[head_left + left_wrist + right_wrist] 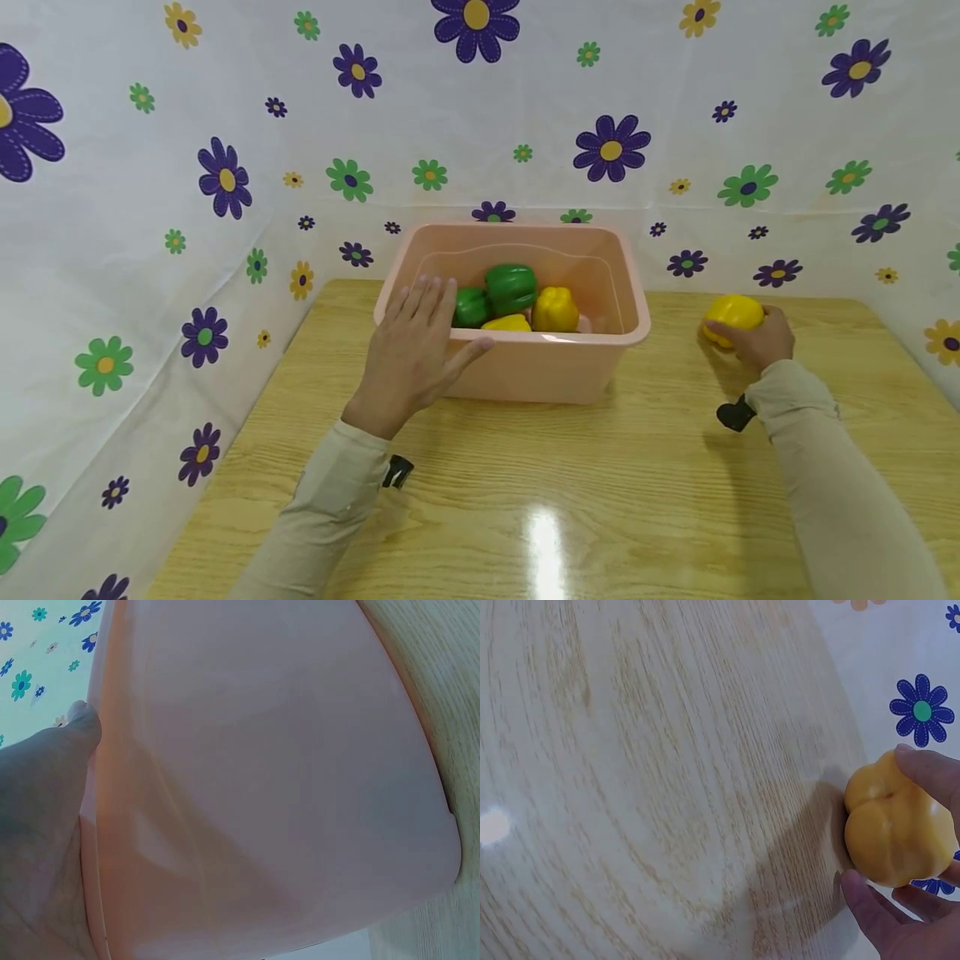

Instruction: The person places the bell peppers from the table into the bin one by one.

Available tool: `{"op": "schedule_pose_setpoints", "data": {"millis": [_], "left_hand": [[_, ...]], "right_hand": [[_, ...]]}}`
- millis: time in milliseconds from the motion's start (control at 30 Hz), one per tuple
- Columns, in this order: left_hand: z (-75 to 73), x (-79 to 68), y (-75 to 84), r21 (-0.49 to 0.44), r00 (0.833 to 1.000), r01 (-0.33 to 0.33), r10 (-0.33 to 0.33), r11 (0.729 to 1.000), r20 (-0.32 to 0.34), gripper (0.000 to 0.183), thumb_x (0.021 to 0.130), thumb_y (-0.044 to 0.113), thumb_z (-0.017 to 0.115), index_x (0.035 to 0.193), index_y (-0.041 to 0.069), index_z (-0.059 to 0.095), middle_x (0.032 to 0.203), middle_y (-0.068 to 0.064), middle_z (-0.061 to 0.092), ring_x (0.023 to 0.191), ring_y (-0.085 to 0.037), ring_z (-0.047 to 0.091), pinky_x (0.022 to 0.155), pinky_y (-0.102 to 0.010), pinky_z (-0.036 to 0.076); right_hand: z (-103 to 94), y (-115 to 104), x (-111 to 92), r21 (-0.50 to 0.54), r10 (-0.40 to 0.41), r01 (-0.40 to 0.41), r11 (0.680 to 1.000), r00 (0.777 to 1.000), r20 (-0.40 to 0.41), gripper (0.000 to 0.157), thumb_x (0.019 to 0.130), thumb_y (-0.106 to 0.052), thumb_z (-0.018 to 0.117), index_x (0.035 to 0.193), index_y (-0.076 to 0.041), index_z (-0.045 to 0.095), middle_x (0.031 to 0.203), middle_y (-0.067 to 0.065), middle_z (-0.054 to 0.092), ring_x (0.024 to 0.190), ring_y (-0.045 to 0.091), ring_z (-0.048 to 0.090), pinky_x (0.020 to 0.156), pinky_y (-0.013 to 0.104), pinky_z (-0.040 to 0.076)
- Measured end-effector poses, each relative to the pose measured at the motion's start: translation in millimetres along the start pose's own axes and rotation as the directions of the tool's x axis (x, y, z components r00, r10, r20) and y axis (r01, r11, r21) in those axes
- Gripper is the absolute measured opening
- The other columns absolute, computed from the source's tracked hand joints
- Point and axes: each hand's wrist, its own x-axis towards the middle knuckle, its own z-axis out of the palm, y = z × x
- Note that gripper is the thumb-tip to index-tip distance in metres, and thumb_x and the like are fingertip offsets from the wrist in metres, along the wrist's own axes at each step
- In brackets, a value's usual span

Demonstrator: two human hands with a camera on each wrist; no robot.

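My right hand holds a yellow bell pepper at the right side of the table. In the right wrist view, thumb and fingers lie around that yellow bell pepper, whose lobed end faces the camera. With fingers straight, my left hand rests over the near left rim of a pink plastic bin. Two green bell peppers and two yellow bell peppers lie inside the bin; its near wall partly hides one yellow pepper. The left wrist view shows my left hand along the bin's rim.
The bin stands on a wood-grain table near its back edge. Behind and to the left hangs a white cloth printed with purple, green and yellow flowers. A black strap piece sticks out at the right wrist.
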Motion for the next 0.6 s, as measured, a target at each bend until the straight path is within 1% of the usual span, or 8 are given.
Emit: {"op": "schedule_pose_setpoints", "data": {"millis": [133,233,367,600], "left_hand": [[-1.0,0.3,0.6,-0.009,1.0,0.001,-0.001,1.0,0.006,0.094,0.099,0.07,0.038,0.159,-0.002,0.024,0.163,-0.022,0.026,0.153,-0.036,0.019,0.126,-0.047,0.011],[-1.5,0.7,1.0,-0.006,1.0,0.003,-0.003,1.0,0.014,0.094,0.099,0.07,0.038,0.159,-0.001,0.024,0.163,-0.022,0.026,0.153,-0.036,0.019,0.125,-0.047,0.011],[-1.1,0.7,1.1,0.004,1.0,0.006,-0.006,1.0,0.023,0.094,0.099,0.07,0.038,0.159,-0.001,0.023,0.163,-0.021,0.025,0.153,-0.035,0.019,0.125,-0.048,0.011],[-1.1,0.3,0.7,0.012,1.0,0.009,-0.01,1.0,0.018,0.094,0.099,0.069,0.039,0.159,-0.001,0.024,0.163,-0.021,0.026,0.152,-0.036,0.021,0.125,-0.048,0.013]], "right_hand": [[-1.8,-3.6,-3.2,0.027,0.027,-0.027,0.999,1.0,0.006,0.099,0.095,-0.046,0.067,0.156,0.01,0.012,0.154,0.037,0.027,0.135,0.05,0.036,0.113,0.057,0.038],[-2.8,-4.9,-4.7,0.035,0.036,-0.037,0.999,0.999,0.009,0.099,0.095,-0.046,0.066,0.156,0.01,0.012,0.155,0.037,0.026,0.137,0.05,0.034,0.115,0.057,0.035],[-2.5,-3.5,-4.8,0.037,0.027,-0.028,0.999,1.0,0.006,0.098,0.095,-0.046,0.067,0.155,0.01,0.013,0.155,0.036,0.027,0.139,0.05,0.033,0.117,0.057,0.031],[-0.7,-1.1,-3.7,0.057,0.015,-0.015,0.998,1.0,-0.002,0.099,0.094,-0.047,0.068,0.154,0.011,0.016,0.153,0.036,0.029,0.138,0.05,0.034,0.117,0.057,0.033]]}}
